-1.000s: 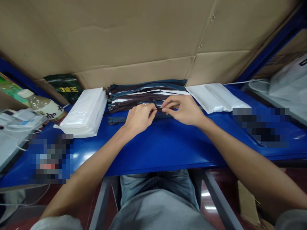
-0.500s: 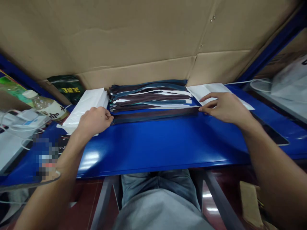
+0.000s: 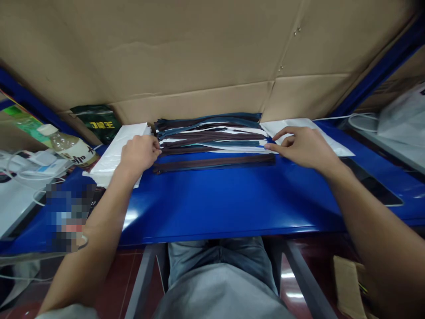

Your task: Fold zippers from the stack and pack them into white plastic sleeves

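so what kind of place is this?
Probably a small packing or sorting bench in a workshop: a pile of zippers on a blue table, stacks of white plastic bags beside it, and cardboard sheets lining the back.

Hands: two, the left hand (image 3: 138, 153) and the right hand (image 3: 303, 146)
Separate dark zipper (image 3: 214, 162): one
Zipper pile (image 3: 212, 133): one
White packet stacks: two (image 3: 114, 153) (image 3: 305, 128)
Bottle (image 3: 68, 147): one

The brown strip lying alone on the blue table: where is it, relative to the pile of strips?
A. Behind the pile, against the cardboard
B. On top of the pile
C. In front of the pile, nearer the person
C: the brown strip lies flat on the blue table, on the near side of the pile of strips.
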`<control>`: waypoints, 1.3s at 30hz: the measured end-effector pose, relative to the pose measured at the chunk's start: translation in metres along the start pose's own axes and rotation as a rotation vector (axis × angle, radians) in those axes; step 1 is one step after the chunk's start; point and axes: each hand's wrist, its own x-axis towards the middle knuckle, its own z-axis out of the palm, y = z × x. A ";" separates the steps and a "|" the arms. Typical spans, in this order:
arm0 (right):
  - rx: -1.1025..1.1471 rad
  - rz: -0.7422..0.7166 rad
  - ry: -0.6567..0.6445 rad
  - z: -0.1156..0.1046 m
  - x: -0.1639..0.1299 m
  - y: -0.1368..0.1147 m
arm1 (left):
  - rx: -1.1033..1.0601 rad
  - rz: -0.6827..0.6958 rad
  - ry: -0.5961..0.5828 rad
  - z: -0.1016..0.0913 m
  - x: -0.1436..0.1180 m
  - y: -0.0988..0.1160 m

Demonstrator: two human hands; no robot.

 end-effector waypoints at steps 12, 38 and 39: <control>0.155 -0.192 0.035 0.022 0.020 -0.075 | 0.205 0.151 -0.039 0.037 0.019 -0.007; 0.317 -0.540 -0.117 0.095 -0.018 -0.118 | -1.026 0.370 -0.237 0.039 -0.036 0.120; 0.317 -0.560 -0.112 0.094 -0.018 -0.118 | -1.030 0.366 -0.233 0.039 -0.036 0.119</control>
